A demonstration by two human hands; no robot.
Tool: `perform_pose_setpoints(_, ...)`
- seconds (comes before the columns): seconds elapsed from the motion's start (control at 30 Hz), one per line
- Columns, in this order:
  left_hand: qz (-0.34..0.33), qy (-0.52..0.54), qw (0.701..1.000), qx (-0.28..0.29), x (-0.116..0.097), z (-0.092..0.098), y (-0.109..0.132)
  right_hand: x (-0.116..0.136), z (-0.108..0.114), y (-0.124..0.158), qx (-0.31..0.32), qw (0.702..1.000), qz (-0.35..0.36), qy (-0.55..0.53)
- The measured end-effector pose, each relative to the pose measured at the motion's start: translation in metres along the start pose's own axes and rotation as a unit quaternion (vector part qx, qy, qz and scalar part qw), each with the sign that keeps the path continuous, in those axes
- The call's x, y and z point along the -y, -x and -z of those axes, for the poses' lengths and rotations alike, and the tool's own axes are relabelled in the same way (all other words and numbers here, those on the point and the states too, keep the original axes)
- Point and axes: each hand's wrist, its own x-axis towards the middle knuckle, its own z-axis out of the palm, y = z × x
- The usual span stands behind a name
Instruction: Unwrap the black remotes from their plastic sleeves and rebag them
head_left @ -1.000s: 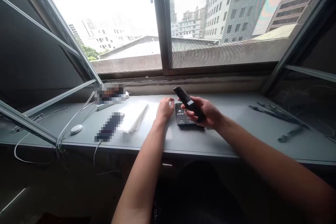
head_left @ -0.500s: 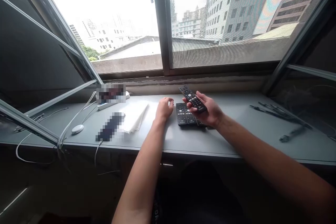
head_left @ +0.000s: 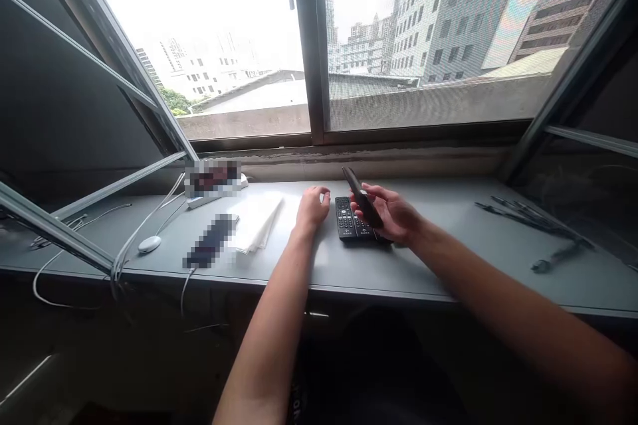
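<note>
A black remote control is held up in my right hand, my fingers and thumb closed about it. It is tipped on its edge, so its buttons are mostly turned out of sight. Below it, black remote controls lie side by side on the table, button side up, partly covered by my right hand and the raised one. My left hand rests on the table just left of that row, loosely curled, thumb apart from the forefinger, with nothing seen in it.
White sheets or bags lie left of my left hand, beside a blurred-out dark object with a cable. A white power strip, a round white puck and cables sit farther left. Dark cables lie at the right. A window stands behind.
My right hand has rolled the remote control from button side showing to edge-on, and lowered it slightly. My left hand has stayed put.
</note>
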Motion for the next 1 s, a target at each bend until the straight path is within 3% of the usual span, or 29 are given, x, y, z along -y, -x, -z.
perform_pose_setpoints(0.37, 0.005, 0.004, 1.000, 0.002, -0.0009, 0.0011, 0.0019, -0.0011, 0.0016, -0.0006, 0.097, 0.995, -0.022, -0.028)
perform_pose_setpoints(0.67, 0.007, -0.001, 1.000, 0.005, -0.0041, 0.0032, 0.0022, -0.0030, 0.0039, -0.0044, 0.015, 1.000, -0.020, 0.005)
perform_pose_setpoints(0.83, 0.003, 0.003, 1.000, 0.010, -0.0060, 0.0043, 0.0017, -0.0011, 0.0015, -0.0034, 0.060, 0.998, -0.017, -0.016)
perform_pose_setpoints(1.0, -0.005, 0.001, 1.000, 0.008, -0.0033, 0.0017, 0.0003, -0.0008, -0.0015, 0.0001, 0.063, 0.997, -0.021, -0.034)
